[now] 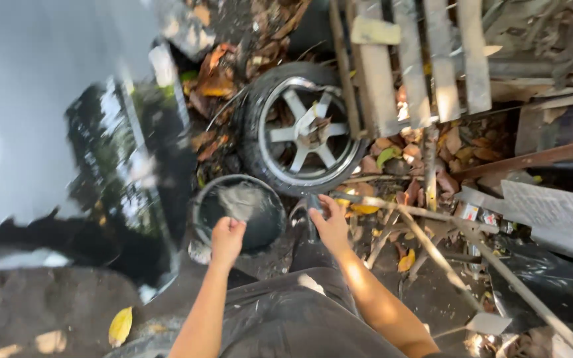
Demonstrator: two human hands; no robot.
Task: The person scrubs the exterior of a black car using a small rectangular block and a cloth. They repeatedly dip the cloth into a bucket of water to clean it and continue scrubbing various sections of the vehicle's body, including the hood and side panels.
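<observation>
A black bucket with murky grey liquid stands on the ground in front of me. My left hand hovers over its near rim, fingers curled; whether it holds anything is unclear. My right hand reaches just right of the bucket and grips a dark upright handle or tool beside it. Behind the bucket lies a car tyre on a silver spoked rim, flat on dead leaves. My dark trousers fill the bottom middle.
A wooden pallet leans at the upper right. Thin sticks, planks and black plastic sheeting lie to the right. A glossy dark and white car body fills the left. Dry leaves cover the ground; a yellow leaf lies lower left.
</observation>
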